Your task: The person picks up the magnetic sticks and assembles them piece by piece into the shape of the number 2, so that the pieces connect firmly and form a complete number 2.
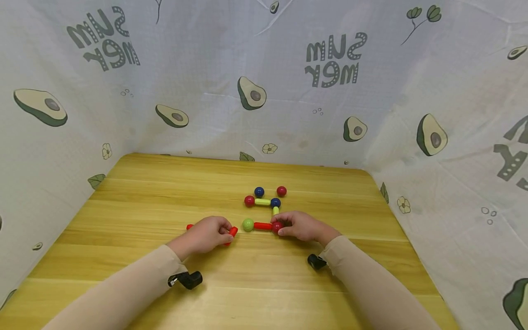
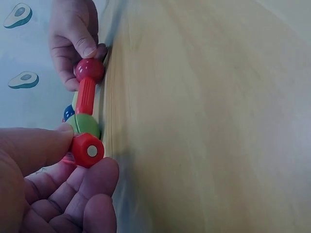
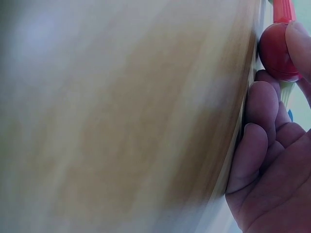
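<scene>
My left hand (image 1: pixel 208 234) pinches a red magnetic rod (image 2: pixel 88 150) between thumb and fingers, its metal-tipped end facing the left wrist camera. Part of another red piece (image 1: pixel 189 226) shows behind that hand, mostly hidden. My right hand (image 1: pixel 300 226) grips a dark red ball (image 3: pixel 279 52) at a corner of a joined chain. From this ball a red rod (image 1: pixel 262 226) runs left to a light green ball (image 1: pixel 248 224). A yellow-green rod (image 1: pixel 276 211) leads away from it to a blue ball (image 1: pixel 275 203), and a second yellow-green rod (image 1: pixel 262 201) ends at another red ball (image 1: pixel 249 200).
Beyond the chain, a loose blue ball (image 1: pixel 259 191) and a loose red ball (image 1: pixel 281 190) lie on the wooden table (image 1: pixel 255 293). A white cloth (image 1: pixel 206 55) printed with avocados stands around the table's back and sides.
</scene>
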The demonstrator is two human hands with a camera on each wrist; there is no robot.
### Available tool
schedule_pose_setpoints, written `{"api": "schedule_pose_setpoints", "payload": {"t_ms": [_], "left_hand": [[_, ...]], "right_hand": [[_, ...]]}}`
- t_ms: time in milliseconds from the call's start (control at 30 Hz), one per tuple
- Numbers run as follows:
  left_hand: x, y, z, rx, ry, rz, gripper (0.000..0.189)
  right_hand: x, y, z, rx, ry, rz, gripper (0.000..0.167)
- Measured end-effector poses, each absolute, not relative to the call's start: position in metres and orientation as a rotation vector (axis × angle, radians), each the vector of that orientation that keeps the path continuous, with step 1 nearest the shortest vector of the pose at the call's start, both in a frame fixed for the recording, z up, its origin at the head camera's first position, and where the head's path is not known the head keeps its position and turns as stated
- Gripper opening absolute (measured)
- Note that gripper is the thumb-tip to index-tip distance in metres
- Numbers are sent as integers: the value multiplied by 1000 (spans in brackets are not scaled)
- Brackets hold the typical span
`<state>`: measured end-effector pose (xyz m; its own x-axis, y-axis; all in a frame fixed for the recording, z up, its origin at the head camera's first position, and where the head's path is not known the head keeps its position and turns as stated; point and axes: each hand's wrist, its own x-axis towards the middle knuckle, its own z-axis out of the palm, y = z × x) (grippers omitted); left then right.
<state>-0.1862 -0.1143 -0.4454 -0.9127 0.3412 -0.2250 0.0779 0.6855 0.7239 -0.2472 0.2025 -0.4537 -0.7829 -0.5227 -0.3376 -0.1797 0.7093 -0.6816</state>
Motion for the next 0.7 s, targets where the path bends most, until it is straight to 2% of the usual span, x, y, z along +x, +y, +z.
{"api": "schedule_pose_setpoints", "payload": {"t_ms": [700], "left_hand": [[-184, -89, -453, 266, 2510, 1141, 13]], "right_hand": [[-246, 203, -453, -506, 2420, -869, 29]]}}
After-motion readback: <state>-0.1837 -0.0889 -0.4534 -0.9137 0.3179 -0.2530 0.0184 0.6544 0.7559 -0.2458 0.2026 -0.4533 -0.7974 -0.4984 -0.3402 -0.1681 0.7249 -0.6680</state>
